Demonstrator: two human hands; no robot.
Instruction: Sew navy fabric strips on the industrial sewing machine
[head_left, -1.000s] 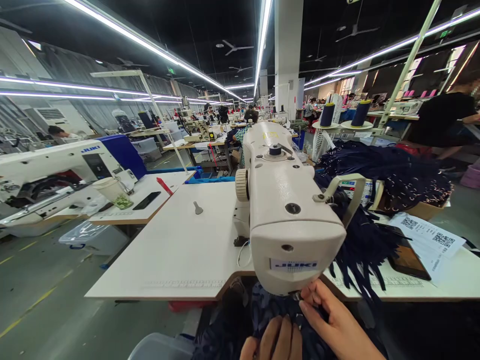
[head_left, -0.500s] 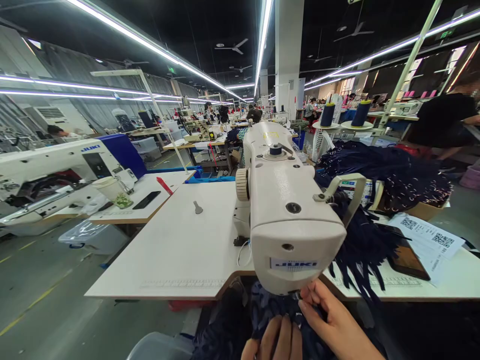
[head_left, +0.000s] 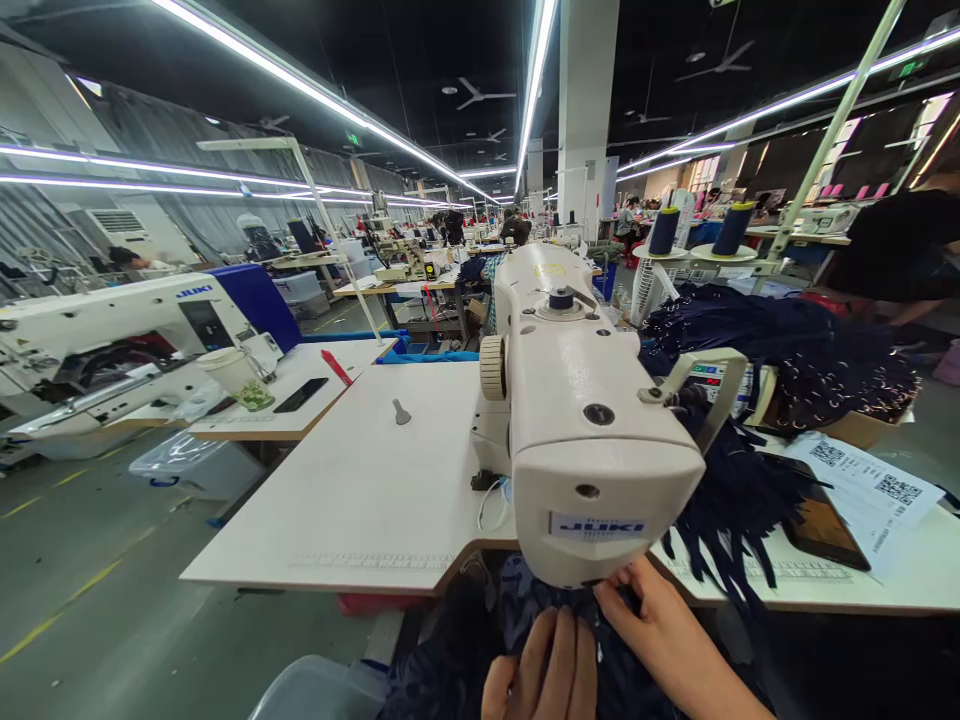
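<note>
A white sewing machine [head_left: 577,410] stands on a white table [head_left: 360,500], its head towards me. Dark navy fabric [head_left: 525,610] lies under the machine's head at the table's front edge. My left hand [head_left: 551,675] presses its closed fingers onto this fabric just below the head. My right hand [head_left: 660,635] pinches the same fabric right beside the needle area, which the machine's head hides. A heap of navy fabric pieces [head_left: 750,480] lies to the right of the machine.
A phone [head_left: 821,525] and printed papers [head_left: 870,485] lie at the table's right. Two navy thread cones [head_left: 664,230] stand behind. Another sewing machine [head_left: 112,340], a cup [head_left: 232,375] and a phone [head_left: 300,395] are on the left table. A clear bin [head_left: 315,690] is below.
My view has shifted slightly, so the machine sits a little further right. Both hands stay on the navy fabric under the head, with the left hand's fingers edged up a little.
</note>
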